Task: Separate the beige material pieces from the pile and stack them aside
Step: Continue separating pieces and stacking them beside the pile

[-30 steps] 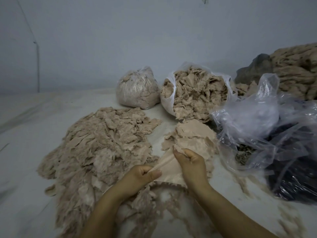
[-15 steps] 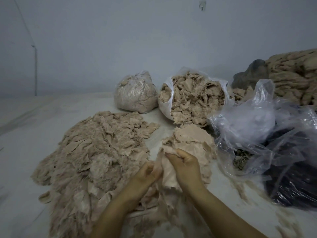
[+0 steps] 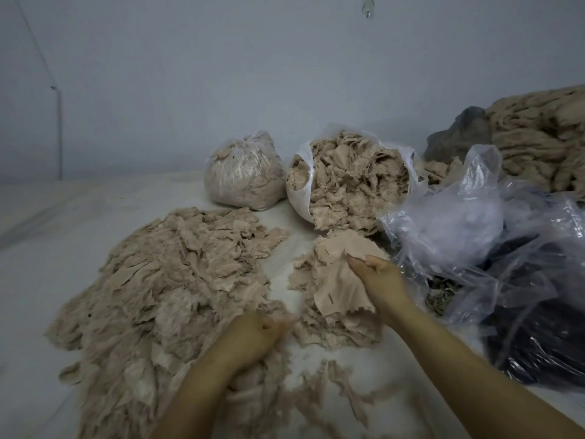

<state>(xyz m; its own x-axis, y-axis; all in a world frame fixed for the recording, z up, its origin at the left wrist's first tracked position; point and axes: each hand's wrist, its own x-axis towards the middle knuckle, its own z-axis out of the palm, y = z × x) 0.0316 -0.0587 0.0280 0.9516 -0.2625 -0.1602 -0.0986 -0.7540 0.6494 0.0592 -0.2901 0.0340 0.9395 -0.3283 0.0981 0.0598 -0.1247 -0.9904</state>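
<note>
A wide pile of torn beige material (image 3: 164, 280) covers the white surface at the left. A smaller stack of beige pieces (image 3: 329, 315) lies at centre right. My right hand (image 3: 378, 280) grips one smooth beige piece (image 3: 338, 286) and holds it over that stack. My left hand (image 3: 253, 339) is at the pile's near edge with its fingers curled around shredded beige scraps (image 3: 278, 318).
A tied clear bag of beige scraps (image 3: 243, 175) and an open white bag full of them (image 3: 351, 182) stand at the back. Crumpled clear plastic (image 3: 468, 223) over dark material (image 3: 538, 337) fills the right. A heap of beige fabric (image 3: 544, 137) sits at far right.
My hands have pulled apart. The right hand carried the smooth beige piece rightward over the smaller stack, while the left hand dropped back to the pile's near edge.
</note>
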